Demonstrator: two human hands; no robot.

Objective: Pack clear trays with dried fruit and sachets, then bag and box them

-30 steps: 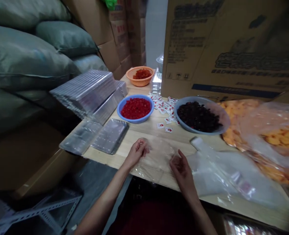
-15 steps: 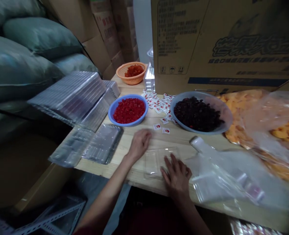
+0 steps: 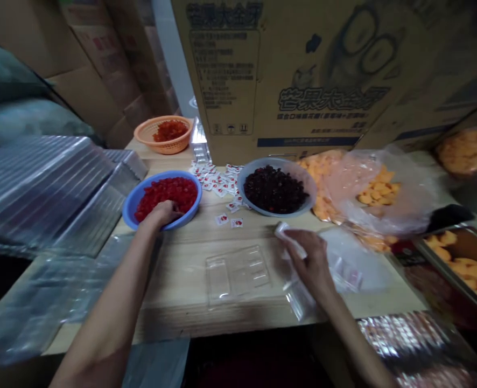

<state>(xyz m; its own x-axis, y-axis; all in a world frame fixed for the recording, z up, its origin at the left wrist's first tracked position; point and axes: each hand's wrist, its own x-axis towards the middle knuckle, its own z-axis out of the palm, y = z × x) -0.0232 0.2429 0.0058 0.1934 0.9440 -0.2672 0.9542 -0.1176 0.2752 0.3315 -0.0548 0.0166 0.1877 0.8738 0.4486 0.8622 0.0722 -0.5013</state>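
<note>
My left hand [image 3: 165, 213] reaches over the near rim of a blue bowl [image 3: 130, 207]. Its curled fingers close among the red fruit pieces [image 3: 169, 191], with the tips partly hidden. Further right, my right hand [image 3: 309, 258] is bent around a white plastic strip [image 3: 282, 230], part of which shows between finger and thumb. Clear plastic packaging [image 3: 299, 296] lies under that hand. Between the hands, a clear plastic tray [image 3: 238, 275] with moulded compartments lies on the wooden table [image 3: 174, 296].
Small printed sachets [image 3: 220, 186] are scattered behind the tray, beside a bowl of dark dried fruit [image 3: 274, 188]. An orange basket [image 3: 141, 132] stands at the back left. Stacked clear trays [image 3: 44, 188] fill the left. Bagged orange pieces [image 3: 378, 188] lie right; a large carton [image 3: 234, 108] stands behind.
My left hand has moved left and into the bowl of red pieces. My right hand has left the clear tray and moved right onto the white strip. The view has turned right.
</note>
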